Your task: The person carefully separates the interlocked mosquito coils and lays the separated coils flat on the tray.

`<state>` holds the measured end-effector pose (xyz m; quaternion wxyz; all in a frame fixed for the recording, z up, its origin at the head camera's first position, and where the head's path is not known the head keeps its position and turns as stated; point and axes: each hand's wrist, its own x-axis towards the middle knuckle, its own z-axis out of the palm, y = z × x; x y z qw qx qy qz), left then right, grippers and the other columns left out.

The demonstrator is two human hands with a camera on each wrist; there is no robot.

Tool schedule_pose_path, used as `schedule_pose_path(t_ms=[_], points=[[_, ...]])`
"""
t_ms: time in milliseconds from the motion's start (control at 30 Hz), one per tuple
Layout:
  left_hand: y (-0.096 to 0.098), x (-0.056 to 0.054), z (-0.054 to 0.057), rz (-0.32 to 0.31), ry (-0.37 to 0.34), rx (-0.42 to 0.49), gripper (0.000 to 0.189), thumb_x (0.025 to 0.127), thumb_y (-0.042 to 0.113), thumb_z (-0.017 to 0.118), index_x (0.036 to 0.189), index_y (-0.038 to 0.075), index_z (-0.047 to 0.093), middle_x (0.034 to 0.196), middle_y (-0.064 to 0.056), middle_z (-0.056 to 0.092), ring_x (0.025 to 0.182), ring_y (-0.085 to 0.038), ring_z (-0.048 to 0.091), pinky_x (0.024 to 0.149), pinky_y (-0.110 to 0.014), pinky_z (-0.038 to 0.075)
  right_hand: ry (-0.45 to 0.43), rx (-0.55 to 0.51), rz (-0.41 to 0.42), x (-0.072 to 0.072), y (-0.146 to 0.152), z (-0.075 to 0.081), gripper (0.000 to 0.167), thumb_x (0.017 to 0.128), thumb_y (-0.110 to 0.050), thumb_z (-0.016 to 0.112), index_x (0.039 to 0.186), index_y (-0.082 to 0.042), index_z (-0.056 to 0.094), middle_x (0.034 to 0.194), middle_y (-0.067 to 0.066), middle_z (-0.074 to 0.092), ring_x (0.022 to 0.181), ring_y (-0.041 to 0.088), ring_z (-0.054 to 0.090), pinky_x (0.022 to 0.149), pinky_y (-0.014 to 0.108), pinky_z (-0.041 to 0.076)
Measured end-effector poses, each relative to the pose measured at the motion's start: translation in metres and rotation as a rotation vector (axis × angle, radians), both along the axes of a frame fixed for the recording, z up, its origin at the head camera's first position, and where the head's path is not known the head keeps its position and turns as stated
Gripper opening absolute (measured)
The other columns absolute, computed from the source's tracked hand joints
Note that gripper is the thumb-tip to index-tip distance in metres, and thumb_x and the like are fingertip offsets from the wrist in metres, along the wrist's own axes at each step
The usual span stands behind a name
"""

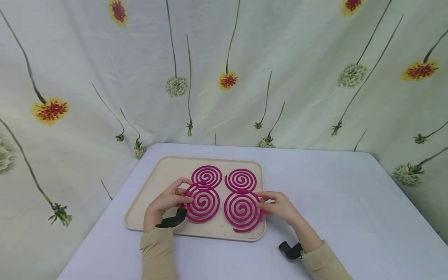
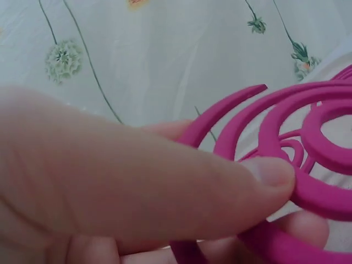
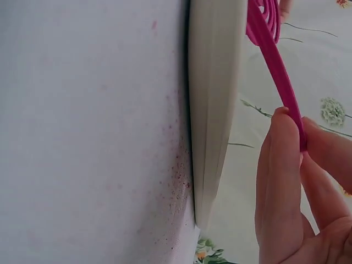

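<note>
My left hand (image 1: 170,199) pinches the outer rings of a pink mosquito coil (image 1: 203,201), thumb on top and fingers beneath. In the left wrist view, this coil (image 2: 324,204) reaches rightward from the thumb. At the right side, my right hand (image 1: 281,208) pinches the outer edge of another pink coil (image 1: 242,210). The right wrist view shows that coil (image 3: 281,77) almost edge-on, slanting above the tray. Behind the held ones, a left rear coil (image 1: 205,177) and a right rear coil (image 1: 241,179) lie on the tray, their near edges overlapped by the held coils.
The beige tray (image 1: 154,190) has a low raised rim and sits on a white-covered table (image 1: 336,194). Small reddish specks (image 3: 181,170) mark the cloth beside the tray. A floral curtain (image 1: 308,77) hangs behind the table. Black wrist devices (image 1: 290,251) sit at both wrists.
</note>
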<state>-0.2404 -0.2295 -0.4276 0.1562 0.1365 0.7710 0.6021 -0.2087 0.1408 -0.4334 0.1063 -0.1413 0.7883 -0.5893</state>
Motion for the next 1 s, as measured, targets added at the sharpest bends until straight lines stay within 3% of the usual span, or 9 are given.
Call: schedule_pose_path(t_ms=[267, 400, 533, 667, 1000], points=[[0.001, 0.002, 0.002, 0.007, -0.032, -0.050, 0.045, 0.087, 0.004, 0.063, 0.124, 0.000, 0.038, 0.088, -0.015, 0.067, 0.073, -0.019, 0.063, 0.067, -0.032, 0.054, -0.018, -0.058, 0.016, 0.000, -0.002, -0.006, 0.037, 0.084, -0.009, 0.069, 0.118, 0.004, 0.061, 0.085, 0.009, 0.054, 0.062, 0.014, 0.062, 0.060, 0.034, 0.057], [0.002, 0.001, 0.001, 0.064, -0.032, -0.104, 0.043, 0.084, 0.005, 0.067, 0.120, -0.002, 0.046, 0.091, -0.014, 0.066, 0.075, -0.020, 0.063, 0.067, -0.032, 0.055, -0.056, -0.023, -0.004, -0.001, -0.005, -0.006, 0.040, 0.085, -0.005, 0.067, 0.122, 0.006, 0.058, 0.087, 0.009, 0.054, 0.065, 0.016, 0.062, 0.063, 0.036, 0.057], [0.003, 0.000, -0.002, 0.103, -0.015, -0.177, 0.039, 0.081, 0.007, 0.069, 0.115, -0.006, 0.055, 0.094, -0.012, 0.064, 0.076, -0.020, 0.063, 0.068, -0.033, 0.055, -0.052, -0.019, 0.009, 0.000, -0.006, -0.004, 0.042, 0.085, -0.004, 0.066, 0.124, 0.007, 0.056, 0.088, 0.009, 0.057, 0.069, 0.016, 0.063, 0.065, 0.035, 0.057], [0.003, 0.000, -0.002, 0.109, -0.007, -0.214, 0.038, 0.082, 0.011, 0.069, 0.114, -0.006, 0.058, 0.094, -0.011, 0.065, 0.076, -0.020, 0.062, 0.070, -0.033, 0.055, -0.047, -0.027, 0.046, 0.001, -0.005, -0.003, 0.042, 0.084, -0.002, 0.064, 0.123, 0.011, 0.053, 0.092, 0.017, 0.064, 0.074, 0.021, 0.066, 0.068, 0.036, 0.057], [0.005, 0.004, 0.010, 0.210, 0.072, -0.388, 0.034, 0.084, 0.014, 0.068, 0.109, -0.008, 0.062, 0.096, -0.012, 0.067, 0.084, -0.021, 0.062, 0.071, -0.036, 0.055, -0.045, 0.053, 0.063, 0.001, -0.005, 0.001, 0.049, 0.086, -0.010, 0.064, 0.125, 0.015, 0.048, 0.108, 0.025, 0.063, 0.086, 0.027, 0.067, 0.073, 0.036, 0.056]])
